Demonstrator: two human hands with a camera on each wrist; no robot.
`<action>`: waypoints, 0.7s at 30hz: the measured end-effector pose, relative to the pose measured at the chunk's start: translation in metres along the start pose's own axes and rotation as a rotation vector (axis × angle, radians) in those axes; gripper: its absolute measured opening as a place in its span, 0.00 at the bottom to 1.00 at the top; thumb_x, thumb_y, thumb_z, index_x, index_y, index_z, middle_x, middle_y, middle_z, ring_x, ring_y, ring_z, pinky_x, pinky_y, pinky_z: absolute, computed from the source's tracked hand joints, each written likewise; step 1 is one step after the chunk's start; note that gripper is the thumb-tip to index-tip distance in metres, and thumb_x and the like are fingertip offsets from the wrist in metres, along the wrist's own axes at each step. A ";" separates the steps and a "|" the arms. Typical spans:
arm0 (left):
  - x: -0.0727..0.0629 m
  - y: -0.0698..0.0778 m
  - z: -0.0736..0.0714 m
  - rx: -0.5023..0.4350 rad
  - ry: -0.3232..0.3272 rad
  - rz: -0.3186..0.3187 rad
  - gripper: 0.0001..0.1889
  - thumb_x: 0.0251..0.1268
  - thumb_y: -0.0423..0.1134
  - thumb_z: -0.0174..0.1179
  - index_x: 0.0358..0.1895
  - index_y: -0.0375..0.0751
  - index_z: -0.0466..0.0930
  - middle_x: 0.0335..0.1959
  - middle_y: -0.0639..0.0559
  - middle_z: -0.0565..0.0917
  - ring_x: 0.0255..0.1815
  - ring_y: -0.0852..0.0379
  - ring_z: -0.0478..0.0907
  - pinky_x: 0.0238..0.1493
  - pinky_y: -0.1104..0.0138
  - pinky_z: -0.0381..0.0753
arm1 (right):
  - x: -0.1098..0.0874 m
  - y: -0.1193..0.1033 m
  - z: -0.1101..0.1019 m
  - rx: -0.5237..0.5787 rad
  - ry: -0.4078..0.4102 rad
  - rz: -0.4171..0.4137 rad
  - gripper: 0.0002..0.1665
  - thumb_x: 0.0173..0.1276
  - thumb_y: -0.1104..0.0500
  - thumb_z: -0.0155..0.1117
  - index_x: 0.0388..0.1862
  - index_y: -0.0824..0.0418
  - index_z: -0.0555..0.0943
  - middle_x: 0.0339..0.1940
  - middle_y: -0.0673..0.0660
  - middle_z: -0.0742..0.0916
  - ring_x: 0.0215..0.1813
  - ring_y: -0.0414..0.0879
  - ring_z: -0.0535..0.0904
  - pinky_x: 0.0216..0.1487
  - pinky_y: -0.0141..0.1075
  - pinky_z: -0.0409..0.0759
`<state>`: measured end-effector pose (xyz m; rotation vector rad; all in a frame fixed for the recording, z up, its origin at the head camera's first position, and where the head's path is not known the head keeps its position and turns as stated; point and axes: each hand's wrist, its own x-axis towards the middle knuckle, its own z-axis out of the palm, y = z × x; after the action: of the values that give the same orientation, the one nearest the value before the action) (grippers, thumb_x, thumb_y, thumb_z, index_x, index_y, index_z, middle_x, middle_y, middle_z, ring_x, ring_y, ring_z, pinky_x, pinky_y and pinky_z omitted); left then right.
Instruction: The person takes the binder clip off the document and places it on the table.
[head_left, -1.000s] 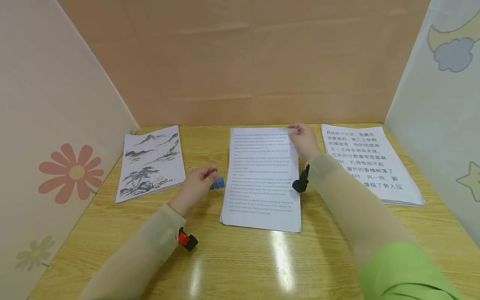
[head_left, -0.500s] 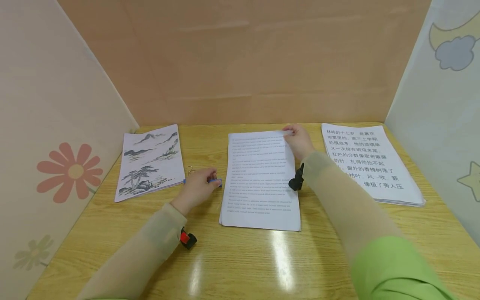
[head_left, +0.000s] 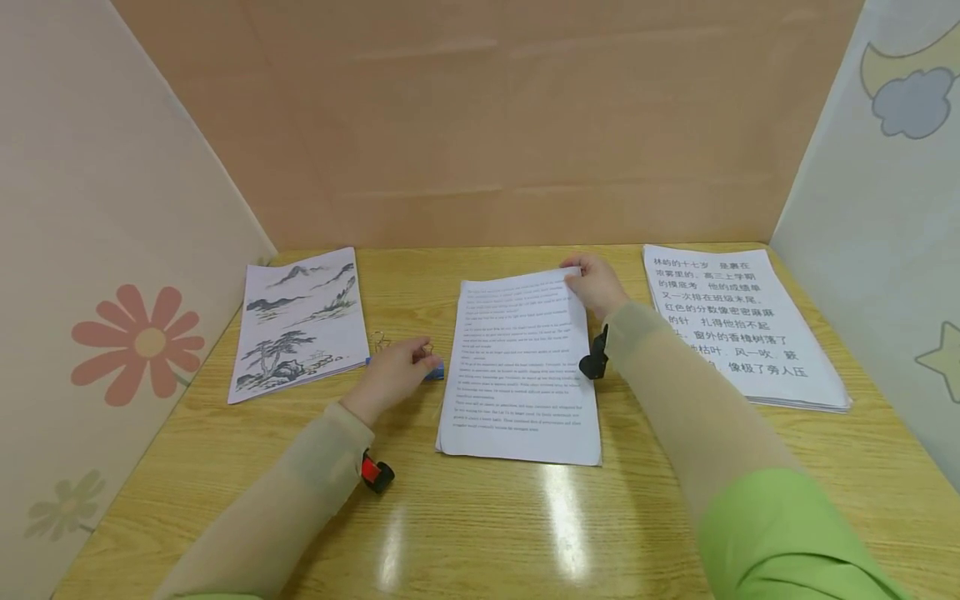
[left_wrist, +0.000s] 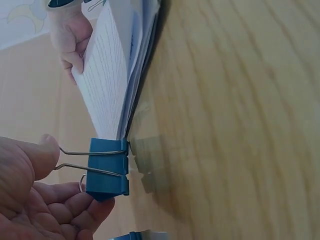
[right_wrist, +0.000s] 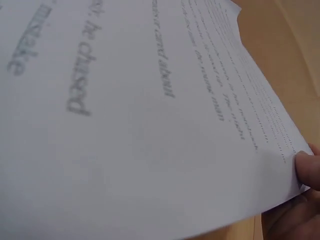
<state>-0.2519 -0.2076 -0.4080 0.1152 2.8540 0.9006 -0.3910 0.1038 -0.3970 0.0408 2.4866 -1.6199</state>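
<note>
My left hand (head_left: 393, 375) is low over the table at the left edge of a stack of printed paper (head_left: 517, 375). Its thumb and fingers grip a blue binder clip (left_wrist: 107, 167) with wire handles, the thumb at the handle ends and the fingertips beneath the body. In the left wrist view the clip overlaps the near end of the sheets. My right hand (head_left: 594, 285) pinches the top right corner of the stack, thumb on the printed face. That corner is raised, and the upper sheets bow. In the right wrist view the printed sheet (right_wrist: 150, 150) fills most of the picture.
Another blue clip (left_wrist: 129, 236) shows at the bottom of the left wrist view. Paper with a landscape painting (head_left: 300, 321) lies at the left, and a stack with large Chinese characters (head_left: 720, 308) at the right. Flower-patterned and moon-patterned side panels flank the wooden table (head_left: 480, 525).
My left hand has lowered slightly and closed round the binder clip. My right hand has drawn the paper's top right corner slightly left and toward me, bowing the sheets.
</note>
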 end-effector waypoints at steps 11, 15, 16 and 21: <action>0.001 -0.001 -0.001 -0.012 -0.017 -0.042 0.28 0.73 0.51 0.51 0.69 0.38 0.67 0.57 0.41 0.79 0.58 0.45 0.74 0.57 0.51 0.73 | 0.002 0.002 -0.004 -0.044 -0.075 0.063 0.31 0.77 0.54 0.49 0.75 0.58 0.57 0.74 0.60 0.63 0.72 0.58 0.59 0.71 0.53 0.57; 0.004 -0.002 -0.001 -0.021 -0.009 -0.073 0.26 0.75 0.51 0.48 0.67 0.40 0.69 0.59 0.41 0.78 0.61 0.43 0.73 0.60 0.49 0.70 | 0.002 0.002 -0.004 -0.032 -0.099 0.104 0.33 0.77 0.52 0.49 0.76 0.59 0.55 0.75 0.60 0.61 0.72 0.58 0.57 0.71 0.53 0.54; 0.005 -0.002 -0.001 -0.019 -0.004 -0.077 0.25 0.75 0.51 0.48 0.66 0.40 0.71 0.58 0.42 0.78 0.60 0.43 0.73 0.60 0.49 0.70 | 0.002 0.002 -0.004 -0.034 -0.101 0.108 0.33 0.77 0.52 0.49 0.76 0.59 0.55 0.75 0.60 0.61 0.72 0.58 0.57 0.71 0.54 0.54; 0.008 -0.002 0.000 0.040 0.014 -0.082 0.18 0.76 0.48 0.47 0.53 0.39 0.79 0.39 0.48 0.82 0.40 0.49 0.76 0.44 0.56 0.74 | 0.003 0.002 -0.002 -0.066 -0.089 0.130 0.33 0.77 0.52 0.50 0.75 0.61 0.55 0.75 0.62 0.60 0.72 0.59 0.57 0.71 0.54 0.53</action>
<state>-0.2597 -0.2084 -0.4106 -0.0041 2.8668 0.8320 -0.3940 0.1061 -0.3987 0.1172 2.4144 -1.4552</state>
